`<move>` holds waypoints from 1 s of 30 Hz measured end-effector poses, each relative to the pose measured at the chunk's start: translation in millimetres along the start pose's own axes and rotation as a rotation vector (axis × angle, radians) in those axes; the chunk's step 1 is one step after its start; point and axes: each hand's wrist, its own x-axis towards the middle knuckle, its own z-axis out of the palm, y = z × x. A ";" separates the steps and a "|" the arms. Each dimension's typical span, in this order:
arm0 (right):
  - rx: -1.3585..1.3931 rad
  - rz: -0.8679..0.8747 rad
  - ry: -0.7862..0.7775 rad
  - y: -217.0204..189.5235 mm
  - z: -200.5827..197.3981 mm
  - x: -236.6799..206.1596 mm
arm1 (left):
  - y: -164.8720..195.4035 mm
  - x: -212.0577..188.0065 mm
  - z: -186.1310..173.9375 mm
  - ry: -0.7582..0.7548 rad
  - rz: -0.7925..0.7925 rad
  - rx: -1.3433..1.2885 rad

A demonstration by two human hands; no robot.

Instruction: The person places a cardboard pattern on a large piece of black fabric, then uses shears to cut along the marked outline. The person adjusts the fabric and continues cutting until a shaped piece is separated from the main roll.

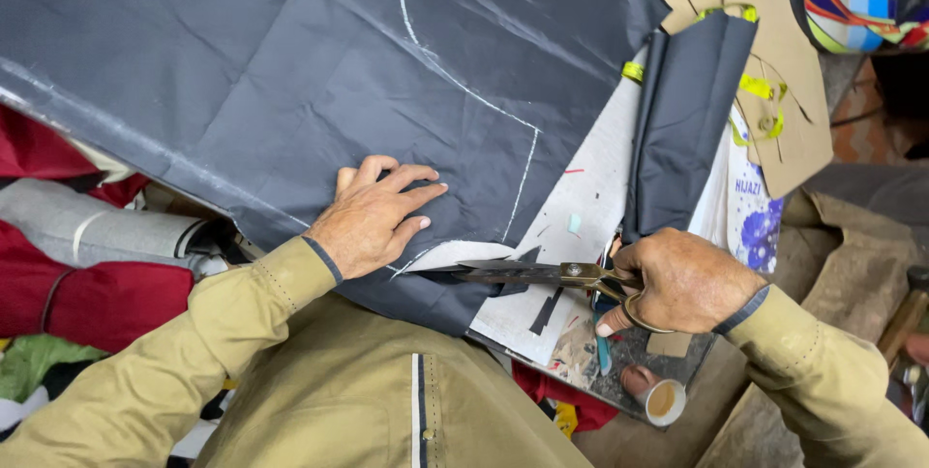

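While the big dark cloth (290,71) covers most of the table, we see that it spreads from the far left down to the near middle. A white chalk line (455,81) runs across it and bends down near the right edge. Under the cloth on the right we see a pale board (590,187) with small scraps on it. A folded strip of the same dark cloth (682,129) lies on the right, just past the board. Far right we see brown card shapes (794,110) with a yellow tape (764,90) over them. On the left side, below the cloth, we see red cloth (97,299) and a grey roll (87,226).

The left hand (373,221) lies flat and open on the dark cloth, near its near edge, with the fingers spread and pressing down. The right hand (677,279) is closed around the handles of the scissors (542,274). The scissors point to the left, and their blades are at the near edge of the dark cloth, close to the left hand's fingers. We cannot tell how wide apart the blades are. A small roll of tape (663,398) sits on the near right, below the right hand.
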 end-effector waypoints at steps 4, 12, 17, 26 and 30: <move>0.201 0.096 0.062 20.5 41.8 -17.4 | 12.2 15.4 0.5 -0.032 0.005 0.061; 0.741 0.217 0.144 48.2 153.9 -31.1 | 45.8 51.2 3.9 -0.197 -0.032 0.259; 1.267 0.217 0.096 46.5 236.9 -19.0 | 54.2 66.7 25.2 -0.194 -0.028 0.304; 1.760 0.190 0.047 -15.2 305.8 -5.5 | 45.9 65.3 35.5 -0.115 -0.011 0.234; 1.897 0.172 0.059 -33.7 313.2 0.4 | 44.8 68.7 36.0 -0.146 -0.002 0.245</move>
